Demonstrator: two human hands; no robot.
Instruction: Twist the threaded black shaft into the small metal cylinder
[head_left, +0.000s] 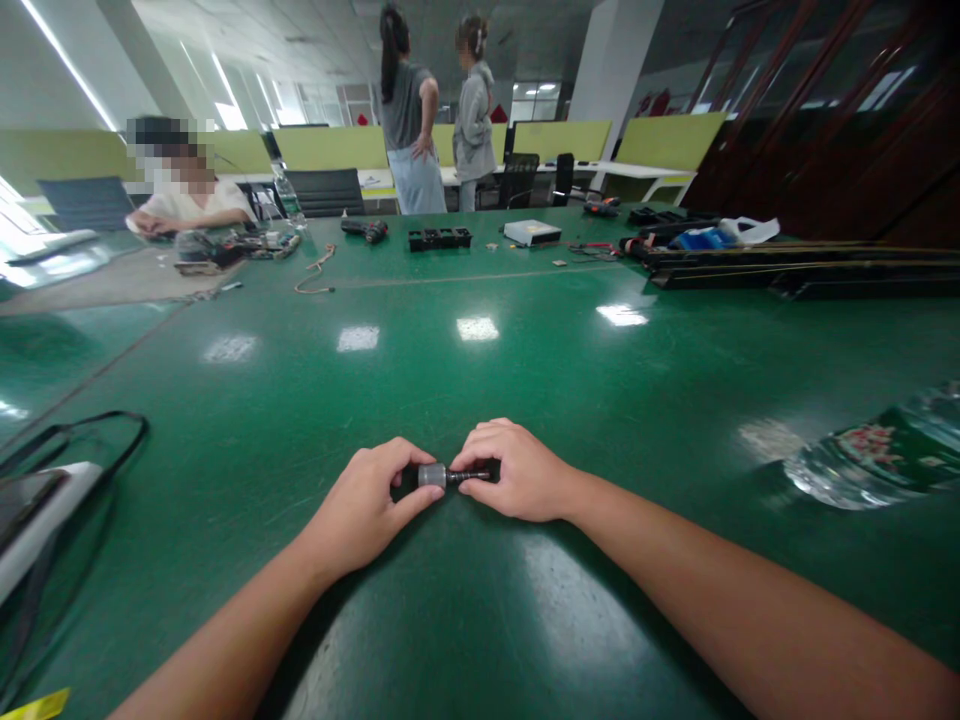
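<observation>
Just above the green table (480, 380), a small metal part (432, 475) with a grey cylindrical body and a thin dark shaft (469, 476) lies horizontally between both hands. My left hand (371, 500) pinches the grey body between thumb and fingers. On the other side, my right hand (521, 472) has its thumb and fingertips closed round the thin shaft, which shows between them. The two hands are close but not touching.
A plastic water bottle (885, 450) lies at the right. A white device (45, 510) with black straps is at the left. Further back are a drill (364, 230), a black tray (439, 239), a white box (532, 233), long black bars (787, 268) and a seated person (191, 200).
</observation>
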